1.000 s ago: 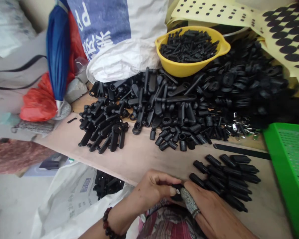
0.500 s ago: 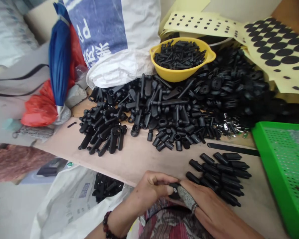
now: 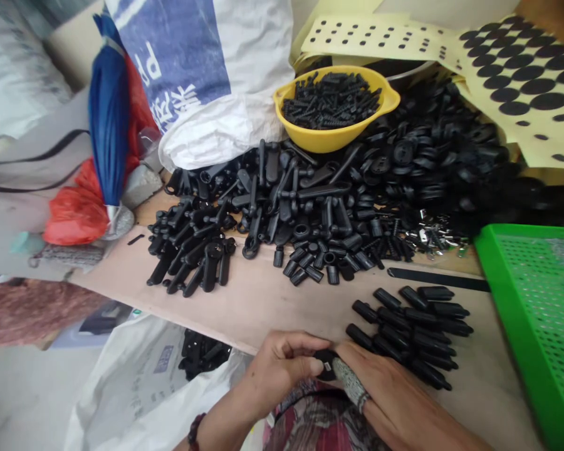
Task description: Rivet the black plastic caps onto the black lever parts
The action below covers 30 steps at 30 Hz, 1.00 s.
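At the table's front edge, my left hand [image 3: 282, 366] pinches a black round part [image 3: 328, 365] between thumb and fingers. A small pale metal piece shows on that part. My right hand [image 3: 380, 382] presses against its other side, with a grey covering on one finger; its remaining fingers are largely hidden. Just right of my hands, several black cylinders with narrow tips [image 3: 418, 335] lie in rows. Beyond them sit short black caps [image 3: 329, 258] and, to the left, a cluster of black handle-like pieces [image 3: 192, 250].
A yellow bowl [image 3: 329, 139] of black screw-like pieces stands at the back. Black discs [image 3: 413, 156] are piled beside it. A green tray [image 3: 512, 319] is at the right. White sacks, a blue umbrella [image 3: 108, 113] and red plastic [image 3: 78, 210] are at left.
The black part between my hands has tilted, showing more of its round face. My hands stay close together, and the whole view has shifted slightly.
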Each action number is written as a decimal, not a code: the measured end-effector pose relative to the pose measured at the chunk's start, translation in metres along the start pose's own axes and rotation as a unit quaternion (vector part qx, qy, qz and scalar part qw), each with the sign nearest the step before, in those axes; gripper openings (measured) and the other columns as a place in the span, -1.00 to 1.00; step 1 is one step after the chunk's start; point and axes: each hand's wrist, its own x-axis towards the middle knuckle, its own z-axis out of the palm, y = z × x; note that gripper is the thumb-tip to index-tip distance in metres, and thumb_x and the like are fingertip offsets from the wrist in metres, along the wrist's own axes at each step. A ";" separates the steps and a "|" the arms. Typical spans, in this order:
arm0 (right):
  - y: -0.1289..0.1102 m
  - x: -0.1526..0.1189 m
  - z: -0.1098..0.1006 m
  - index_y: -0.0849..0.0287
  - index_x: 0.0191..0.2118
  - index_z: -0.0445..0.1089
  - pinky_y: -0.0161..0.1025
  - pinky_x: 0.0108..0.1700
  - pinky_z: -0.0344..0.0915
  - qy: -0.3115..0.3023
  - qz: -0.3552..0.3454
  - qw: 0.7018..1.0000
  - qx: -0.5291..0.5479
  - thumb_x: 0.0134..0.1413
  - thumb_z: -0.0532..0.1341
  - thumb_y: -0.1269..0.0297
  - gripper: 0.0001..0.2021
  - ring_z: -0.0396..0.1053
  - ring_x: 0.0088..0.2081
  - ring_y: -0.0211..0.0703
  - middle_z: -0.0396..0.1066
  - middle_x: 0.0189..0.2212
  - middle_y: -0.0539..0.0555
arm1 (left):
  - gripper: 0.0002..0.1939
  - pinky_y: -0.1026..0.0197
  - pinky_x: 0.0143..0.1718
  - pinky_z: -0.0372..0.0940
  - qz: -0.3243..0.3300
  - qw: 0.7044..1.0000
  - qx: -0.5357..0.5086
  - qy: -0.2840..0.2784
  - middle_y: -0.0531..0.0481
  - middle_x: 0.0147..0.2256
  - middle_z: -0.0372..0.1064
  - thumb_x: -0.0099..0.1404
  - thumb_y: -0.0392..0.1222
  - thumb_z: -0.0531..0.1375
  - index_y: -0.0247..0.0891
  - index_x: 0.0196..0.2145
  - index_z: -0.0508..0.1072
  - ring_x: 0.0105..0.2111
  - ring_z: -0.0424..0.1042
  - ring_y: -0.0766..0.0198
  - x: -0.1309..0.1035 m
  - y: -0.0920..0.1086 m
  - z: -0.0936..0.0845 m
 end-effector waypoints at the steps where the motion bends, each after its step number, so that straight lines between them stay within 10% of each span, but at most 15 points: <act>1: -0.002 0.001 -0.001 0.13 -0.23 0.32 -0.22 -0.17 0.36 -0.004 0.008 1.000 -0.004 -0.21 -0.05 0.59 -0.61 0.44 -0.17 -0.07 0.46 -0.23 0.14 | -0.70 0.32 -0.28 0.33 0.006 1.000 0.010 -0.003 -0.06 -0.35 0.54 -0.10 -0.18 0.42 -0.29 -0.34 0.62 -0.38 0.45 0.31 0.000 0.002 0.000; 14: -0.018 0.019 -0.006 0.19 -0.23 0.27 -0.11 -0.09 0.29 -0.092 0.109 0.989 -0.032 -0.18 -0.05 0.65 -0.62 0.40 -0.13 -0.01 0.41 -0.20 0.18 | -0.67 0.32 -0.34 0.35 -0.007 1.000 0.011 -0.028 -0.04 -0.40 0.54 -0.10 -0.11 0.43 -0.30 -0.34 0.62 -0.45 0.44 0.34 0.004 0.007 -0.002; 30: -0.002 0.006 -0.001 0.11 -0.28 0.25 -0.23 -0.18 0.31 -0.038 0.016 0.999 0.014 -0.22 -0.04 0.60 -0.65 0.41 -0.20 -0.10 0.41 -0.26 0.08 | -0.77 0.33 -0.36 0.23 -0.013 0.995 0.080 -0.053 -0.01 -0.41 0.51 -0.02 -0.25 0.32 -0.31 -0.33 0.59 -0.44 0.37 0.35 0.000 0.011 -0.001</act>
